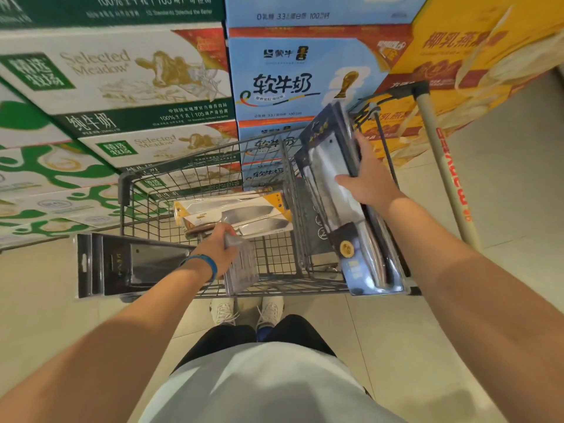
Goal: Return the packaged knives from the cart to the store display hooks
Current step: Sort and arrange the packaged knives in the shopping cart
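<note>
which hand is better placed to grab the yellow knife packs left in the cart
Left, probably: the left hand is right at the yellow knife packs, though it already holds black packs. The right hand grips the blue packs farther off.

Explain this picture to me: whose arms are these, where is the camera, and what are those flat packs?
No machine here: a person wears one camera on the head, looking down, so you see their own arms. The left hand grips black knife packs that stick out past the left side of the wire cart. The right hand holds a stack of blue knife packs over the cart's right side. Inside the cart lie yellow-edged knife packs. Stacked milk cartons stand behind. No display hooks are in view.
</note>
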`<state>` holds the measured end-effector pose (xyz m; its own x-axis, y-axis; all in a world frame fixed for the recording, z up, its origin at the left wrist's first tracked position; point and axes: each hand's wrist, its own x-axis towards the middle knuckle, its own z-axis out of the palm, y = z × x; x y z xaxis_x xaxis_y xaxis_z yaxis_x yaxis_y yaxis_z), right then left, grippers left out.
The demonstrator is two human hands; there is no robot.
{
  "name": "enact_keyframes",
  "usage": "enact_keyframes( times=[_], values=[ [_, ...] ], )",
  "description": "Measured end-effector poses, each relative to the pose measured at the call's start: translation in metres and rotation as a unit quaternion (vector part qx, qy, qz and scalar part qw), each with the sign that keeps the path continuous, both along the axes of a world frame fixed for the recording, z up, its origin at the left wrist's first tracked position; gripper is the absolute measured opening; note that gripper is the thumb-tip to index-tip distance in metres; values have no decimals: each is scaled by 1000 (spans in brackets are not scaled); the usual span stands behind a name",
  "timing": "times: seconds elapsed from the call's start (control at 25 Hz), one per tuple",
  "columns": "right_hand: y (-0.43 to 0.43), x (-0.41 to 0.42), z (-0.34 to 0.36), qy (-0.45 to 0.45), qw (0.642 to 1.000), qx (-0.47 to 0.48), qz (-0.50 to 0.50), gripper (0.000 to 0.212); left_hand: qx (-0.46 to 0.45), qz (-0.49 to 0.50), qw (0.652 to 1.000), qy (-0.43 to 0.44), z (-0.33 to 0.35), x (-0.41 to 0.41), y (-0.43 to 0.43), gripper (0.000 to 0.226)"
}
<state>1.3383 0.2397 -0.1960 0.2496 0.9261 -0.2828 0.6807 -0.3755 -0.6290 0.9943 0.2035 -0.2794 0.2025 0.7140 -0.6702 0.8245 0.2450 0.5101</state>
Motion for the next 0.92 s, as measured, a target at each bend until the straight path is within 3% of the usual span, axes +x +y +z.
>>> enact_keyframes(
  times=[0.08, 0.12, 0.28, 0.36, 0.6, 0.8, 0.92],
  values=[
    [-11, -3, 23, 19, 998, 18, -62, 101, -12, 17, 1000, -12, 2, 0, 5, 23],
    [-17, -6, 33, 30, 995, 33, -90, 94, -18, 24, 999, -16, 3, -1, 7, 24],
    [-35, -28, 77, 130, 960, 201, -142, 37, -35, 44, 998, -29, 5, -15, 10, 29],
    [-35, -39, 105, 172, 936, 272, -145, 27, -32, 42, 998, -27, 2, -25, 9, 32],
    [-18, -80, 180, 203, 897, 375, -119, 28, -11, 106, 994, -25, -3, -40, -3, 33],
    [-18, -122, 205, 296, 853, 424, -76, 26, -15, 80, 997, -1, -2, -41, -5, 30],
    [-25, -163, 184, 276, 885, 364, -84, 21, -21, 77, 997, -6, 1, -41, -6, 27]
  ],
)
